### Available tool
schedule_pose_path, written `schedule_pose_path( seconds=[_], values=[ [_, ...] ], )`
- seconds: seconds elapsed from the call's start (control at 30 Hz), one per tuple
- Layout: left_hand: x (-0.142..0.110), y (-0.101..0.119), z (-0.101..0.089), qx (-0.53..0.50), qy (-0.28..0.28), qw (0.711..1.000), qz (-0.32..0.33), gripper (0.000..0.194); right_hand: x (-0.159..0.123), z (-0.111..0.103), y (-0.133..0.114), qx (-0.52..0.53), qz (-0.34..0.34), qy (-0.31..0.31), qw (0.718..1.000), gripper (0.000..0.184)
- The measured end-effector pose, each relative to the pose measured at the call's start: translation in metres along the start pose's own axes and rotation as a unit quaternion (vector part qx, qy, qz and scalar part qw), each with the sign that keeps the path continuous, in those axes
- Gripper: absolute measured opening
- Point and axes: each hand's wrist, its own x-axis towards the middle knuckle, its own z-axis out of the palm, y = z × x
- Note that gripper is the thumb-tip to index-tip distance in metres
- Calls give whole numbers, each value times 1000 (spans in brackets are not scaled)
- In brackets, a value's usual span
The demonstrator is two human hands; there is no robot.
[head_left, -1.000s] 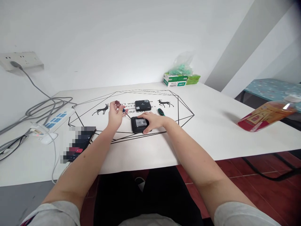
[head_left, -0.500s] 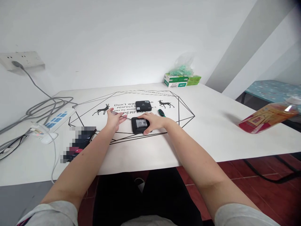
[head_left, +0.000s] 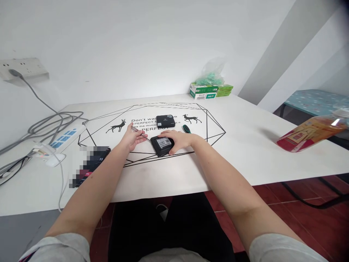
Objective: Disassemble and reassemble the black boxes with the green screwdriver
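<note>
My left hand (head_left: 132, 138) has its fingers closed on a slim silver screwdriver (head_left: 134, 128). Its thin shaft points right, and the tip meets the left side of a square black device (head_left: 155, 145) with a white label on its top face. Gripping that device from the right is my right hand (head_left: 180, 141), thumb on the near side and fingers over the far edge. The device is turned a little on the table. Just behind it lies a second flat black box (head_left: 165, 121). A dark green handle (head_left: 187, 128) rests beyond my right hand, its lower end hidden.
On the left are a phone with a blurred screen (head_left: 95, 163), a power strip (head_left: 68, 136) and coiled grey cables (head_left: 58, 118). Green-and-white boxes (head_left: 204, 91) under a plastic bag stand against the wall. A large bottle of reddish-orange liquid (head_left: 305, 134) is at the right.
The labelled device has turned and tilted slightly in my right hand. My left hand has shifted a little left and down, with the screwdriver still against the device.
</note>
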Motion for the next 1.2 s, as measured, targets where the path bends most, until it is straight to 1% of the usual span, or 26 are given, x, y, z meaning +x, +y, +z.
schedule_pose_path(
  seconds=[0.2, 0.33, 0.43, 0.53, 0.63, 0.7, 0.73, 0.77, 0.8, 0.83, 0.87, 0.9, 0.93, 0.97, 1.0, 1.07, 1.1, 1.13, 1.17, 1.2],
  values=[
    [-1, -1, -1, 4, -27, 1000, -8, 99, 0, 1, 0, 8, -10, 14, 1000, 119],
    [-6, 0, 0, 26, -49, 998, -15, 94, 2, 2, 4, 18, -25, 21, 999, 119],
    [-13, 0, 3, 42, -54, 998, -14, 88, 2, 2, 4, 14, -25, 22, 999, 120],
    [-17, 0, 7, 50, -57, 997, -12, 88, 1, 1, 1, 18, -19, 27, 999, 118],
    [-16, 4, 8, 63, -48, 997, -7, 93, -1, 0, -2, 25, -11, 28, 999, 118],
    [-13, 8, 5, 105, -20, 994, 4, 94, -2, 0, -3, 26, -4, 27, 999, 120],
    [-11, 10, 2, 146, 2, 989, 18, 94, -3, -1, -3, 26, 1, 27, 999, 120],
    [-10, 12, -2, 206, 30, 977, 38, 94, -3, -1, -4, 25, 11, 29, 999, 120],
    [-8, 14, -6, 282, 59, 955, 66, 95, -4, 0, -5, 21, 21, 36, 999, 119],
    [-6, 15, -10, 363, 79, 922, 105, 98, -4, 0, -8, 14, 30, 48, 998, 116],
    [-5, 15, -13, 444, 92, 882, 130, 102, -3, 1, -11, 6, 32, 63, 997, 112],
    [-3, 15, -16, 507, 107, 844, 136, 104, -2, 3, -16, -1, 26, 79, 996, 107],
    [-2, 15, -18, 556, 111, 813, 135, 102, 0, 5, -20, -6, 11, 95, 995, 103],
    [-1, 14, -19, 595, 113, 785, 130, 97, 2, 7, -26, -6, -11, 103, 995, 100],
    [0, 13, -19, 622, 113, 765, 123, 88, 5, 10, -31, -5, -28, 107, 994, 97],
    [0, 12, -17, 654, 118, 738, 116, 69, 11, 16, -40, -7, -48, 105, 993, 90],
    [0, 12, -17, 662, 126, 728, 122, 63, 14, 18, -43, -9, -55, 106, 993, 86],
    [-2, 13, -16, 665, 126, 723, 139, 63, 17, 20, -45, -10, -61, 109, 992, 84],
    [-4, 13, -15, 662, 104, 724, 166, 67, 19, 21, -46, -11, -66, 113, 991, 83],
    [-8, 14, -14, 656, 61, 726, 198, 74, 21, 22, -46, -10, -68, 118, 991, 82]
  ],
)
